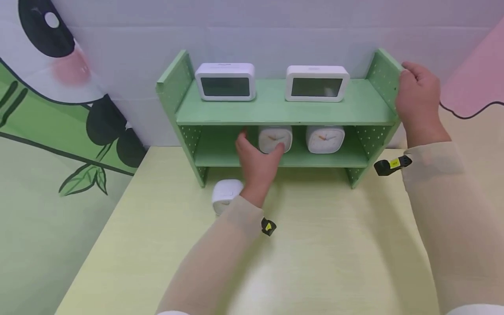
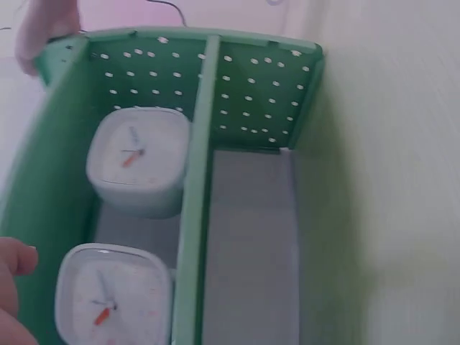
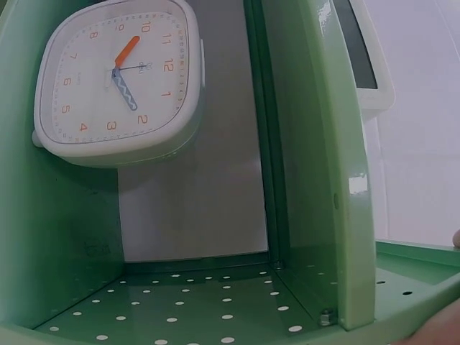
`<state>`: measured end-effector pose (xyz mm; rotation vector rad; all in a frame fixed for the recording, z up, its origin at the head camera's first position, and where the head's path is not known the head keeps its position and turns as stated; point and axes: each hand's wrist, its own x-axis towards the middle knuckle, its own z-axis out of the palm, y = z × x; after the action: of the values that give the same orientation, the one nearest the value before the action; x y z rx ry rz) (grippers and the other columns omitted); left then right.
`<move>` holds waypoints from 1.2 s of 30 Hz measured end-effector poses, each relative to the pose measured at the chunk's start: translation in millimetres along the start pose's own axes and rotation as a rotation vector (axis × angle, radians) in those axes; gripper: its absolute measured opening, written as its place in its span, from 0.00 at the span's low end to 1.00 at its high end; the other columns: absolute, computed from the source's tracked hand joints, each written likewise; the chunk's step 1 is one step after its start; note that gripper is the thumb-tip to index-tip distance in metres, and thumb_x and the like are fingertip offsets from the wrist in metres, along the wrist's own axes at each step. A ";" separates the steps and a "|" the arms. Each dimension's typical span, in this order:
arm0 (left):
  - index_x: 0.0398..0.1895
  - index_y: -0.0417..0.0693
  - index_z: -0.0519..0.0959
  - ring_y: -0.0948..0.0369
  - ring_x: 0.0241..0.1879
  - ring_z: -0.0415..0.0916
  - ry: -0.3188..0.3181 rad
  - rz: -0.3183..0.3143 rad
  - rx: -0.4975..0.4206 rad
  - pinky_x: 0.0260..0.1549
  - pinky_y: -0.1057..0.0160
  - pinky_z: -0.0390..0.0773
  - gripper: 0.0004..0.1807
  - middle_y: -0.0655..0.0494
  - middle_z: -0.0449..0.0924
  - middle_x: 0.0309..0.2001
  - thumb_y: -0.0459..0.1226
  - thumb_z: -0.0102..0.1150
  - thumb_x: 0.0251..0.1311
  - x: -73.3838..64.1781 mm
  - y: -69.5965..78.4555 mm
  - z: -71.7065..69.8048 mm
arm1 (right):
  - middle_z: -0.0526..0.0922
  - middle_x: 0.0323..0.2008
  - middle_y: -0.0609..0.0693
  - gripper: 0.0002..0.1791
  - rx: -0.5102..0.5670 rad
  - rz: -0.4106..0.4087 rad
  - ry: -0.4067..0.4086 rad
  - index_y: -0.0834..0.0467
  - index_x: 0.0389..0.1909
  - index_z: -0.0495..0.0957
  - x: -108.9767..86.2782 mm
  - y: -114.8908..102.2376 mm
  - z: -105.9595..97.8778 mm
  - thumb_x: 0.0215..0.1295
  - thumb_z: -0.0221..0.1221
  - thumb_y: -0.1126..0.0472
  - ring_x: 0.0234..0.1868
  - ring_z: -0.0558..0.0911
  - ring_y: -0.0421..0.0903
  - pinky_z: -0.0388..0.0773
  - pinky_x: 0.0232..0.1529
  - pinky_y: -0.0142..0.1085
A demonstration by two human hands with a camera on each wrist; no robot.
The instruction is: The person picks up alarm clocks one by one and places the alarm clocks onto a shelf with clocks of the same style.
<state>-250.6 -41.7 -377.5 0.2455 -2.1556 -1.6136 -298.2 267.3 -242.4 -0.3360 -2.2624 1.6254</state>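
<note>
A green two-tier shelf (image 1: 283, 114) stands on the table. My left hand (image 1: 259, 168) is at its lower tier, fingers spread beside a white square alarm clock (image 1: 271, 134); the thumb overlaps the clock's lower face in the head view. The left wrist view shows a fingertip (image 2: 18, 256) apart from that clock (image 2: 108, 298). To its right sits a second alarm clock (image 1: 325, 140), also close up in the right wrist view. My right hand (image 1: 420, 98) grips the top edge of the shelf's right side panel (image 1: 387, 76).
Two white digital clocks, one left (image 1: 225, 83) and one right (image 1: 316, 84), stand on the upper tier. Another white alarm clock (image 1: 227, 190) stands on the table (image 1: 315, 245), left of my left wrist. A wall with printed cartoon figures (image 1: 275, 39) rises behind the shelf.
</note>
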 end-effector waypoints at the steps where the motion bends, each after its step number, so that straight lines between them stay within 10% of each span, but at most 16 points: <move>1: 0.78 0.48 0.54 0.50 0.71 0.62 -0.009 0.005 -0.012 0.67 0.53 0.64 0.55 0.50 0.58 0.74 0.48 0.78 0.52 -2.9 0.2 -3.6 | 0.67 0.72 0.46 0.28 0.004 -0.003 0.003 0.46 0.78 0.64 0.3 0.5 -1.1 0.82 0.41 0.48 0.57 0.73 0.36 0.67 0.67 0.38; 19: 0.77 0.45 0.58 0.50 0.68 0.63 -0.150 0.088 0.138 0.67 0.51 0.64 0.42 0.50 0.59 0.74 0.43 0.65 0.61 -10.2 -29.3 -78.3 | 0.68 0.72 0.49 0.28 0.027 -0.023 -0.002 0.50 0.78 0.65 1.4 3.3 -2.1 0.82 0.42 0.49 0.58 0.74 0.36 0.69 0.66 0.37; 36: 0.78 0.43 0.54 0.45 0.72 0.56 -0.029 -0.131 0.072 0.66 0.38 0.62 0.54 0.43 0.53 0.76 0.49 0.76 0.55 -46.3 -84.1 -107.5 | 0.71 0.66 0.44 0.27 0.085 -0.009 -0.004 0.50 0.77 0.67 6.8 4.7 -5.9 0.81 0.44 0.50 0.54 0.75 0.36 0.69 0.64 0.36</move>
<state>-171.7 -142.6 -443.5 0.3949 -2.2639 -1.6201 -302.1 276.5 -244.2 -0.3006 -2.1867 1.7130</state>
